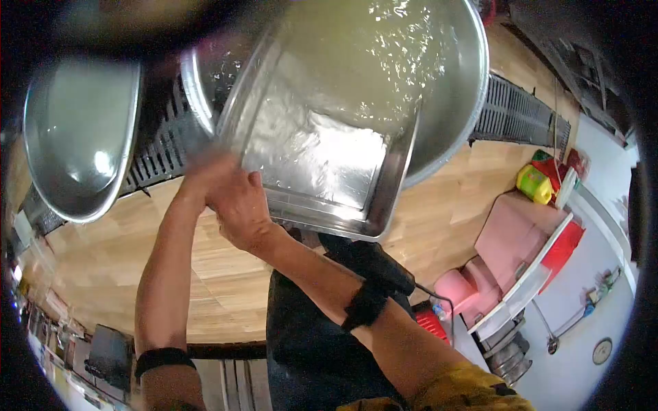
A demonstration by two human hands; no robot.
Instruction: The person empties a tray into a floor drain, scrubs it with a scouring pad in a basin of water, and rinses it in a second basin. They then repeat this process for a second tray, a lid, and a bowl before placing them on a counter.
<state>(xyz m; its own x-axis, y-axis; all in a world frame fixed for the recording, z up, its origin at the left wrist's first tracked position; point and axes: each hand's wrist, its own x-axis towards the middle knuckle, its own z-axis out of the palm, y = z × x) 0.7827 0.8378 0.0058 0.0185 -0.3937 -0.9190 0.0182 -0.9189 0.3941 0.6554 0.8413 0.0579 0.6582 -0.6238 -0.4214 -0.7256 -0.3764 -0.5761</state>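
A shiny rectangular metal tray lies tilted, its far part in the water of a large round metal basin. Both hands meet beside the tray's near left corner. My right hand is closed, with its thumb on top near the tray's rim; what its fingers hold is hidden. Up against it, my left hand is smeared by motion, and its fingers cannot be made out.
A second metal basin holds cloudy water at the left. A black drain grate crosses the wood-look floor. Pink containers, a yellow package and stacked metal pots stand at the right. A blurred dark shape covers the top left.
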